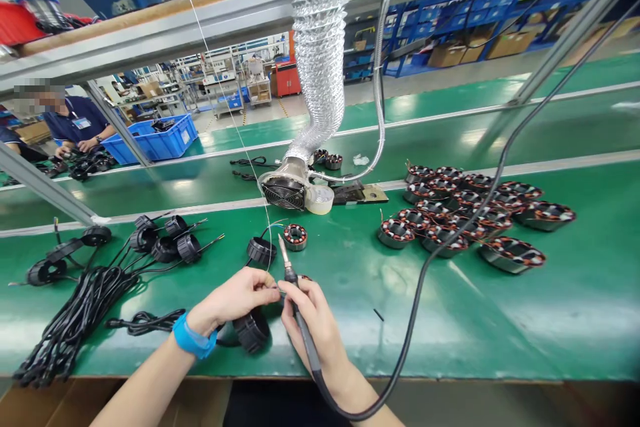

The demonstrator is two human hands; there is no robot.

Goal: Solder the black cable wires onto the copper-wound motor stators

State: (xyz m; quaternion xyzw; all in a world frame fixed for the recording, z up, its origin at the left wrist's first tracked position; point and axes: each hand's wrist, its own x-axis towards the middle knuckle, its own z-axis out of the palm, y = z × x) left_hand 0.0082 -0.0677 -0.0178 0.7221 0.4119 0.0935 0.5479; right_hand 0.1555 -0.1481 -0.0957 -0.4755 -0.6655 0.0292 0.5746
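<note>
My right hand (313, 323) grips a soldering iron (290, 273) with its tip pointing up and away from me. Its dark cord runs back past my wrist. My left hand (233, 300), with a blue wrist strap (194, 337), pinches a thin wire end close to the iron. Beneath my hands lies a black ring-shaped motor part (251, 331) with a cable. Just ahead are a copper-wound stator (295, 237) and another black ring (261, 250). Several wound stators (450, 220) lie in a cluster to the right.
Black cable bundles (75, 313) and cabled rings (165, 247) lie left on the green bench (350, 340). A fume extractor (283, 188) with a silver duct (320, 47) stands ahead beside a tape roll (320, 199). Beyond, a co-worker (75, 127) works near a blue crate (150, 138).
</note>
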